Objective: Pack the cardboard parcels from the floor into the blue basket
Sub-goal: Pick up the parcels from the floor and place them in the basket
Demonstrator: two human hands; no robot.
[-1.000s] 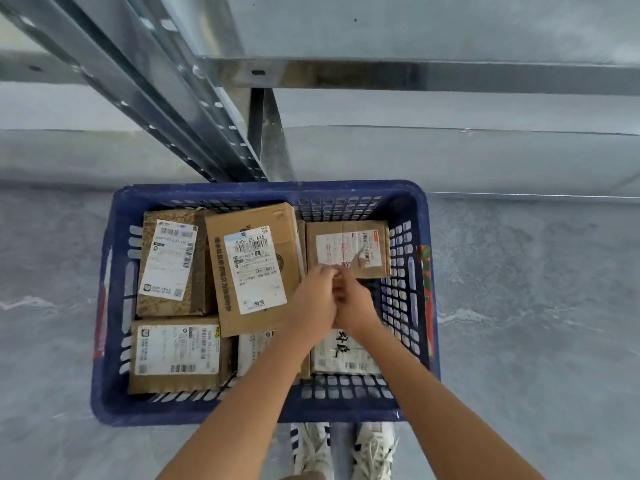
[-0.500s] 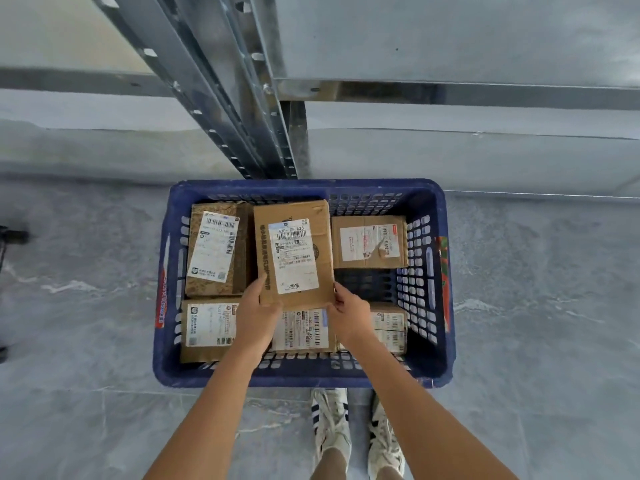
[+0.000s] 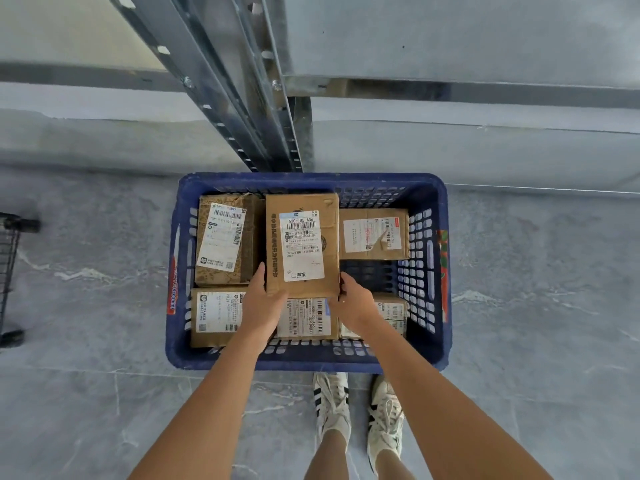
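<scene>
1. On the grey floor sits the blue basket, right in front of a metal shelf post.
2. In the middle of the basket is a tall brown parcel with a white label on top. It lies higher than the others, and part of it rests on them.
3. The left hand holds the near left corner of this tall brown parcel. Its fingers are curled shut on the parcel, with the thumb up along the side.
4. The right hand holds the near right corner of the same parcel. Its fingers are curled shut on it too.
5. At the far left of the basket is a speckled parcel with a tilted white label. It touches the tall brown parcel.
6. At the far right is a small flat parcel with a torn label. It sits just beside the tall one.
7. Near the person, along the front wall, lie three more parcels. The left front parcel is easy to see. The middle front parcel peeks out between the two hands. The right front parcel is partly hidden by the right wrist.
8. Between the small flat parcel and the right front parcel, the basket's bare bottom shows.
9. Two white shoes with dark stripes stand on the floor, just behind the basket.
10. At the left edge a black wire cart shows a little.
</scene>
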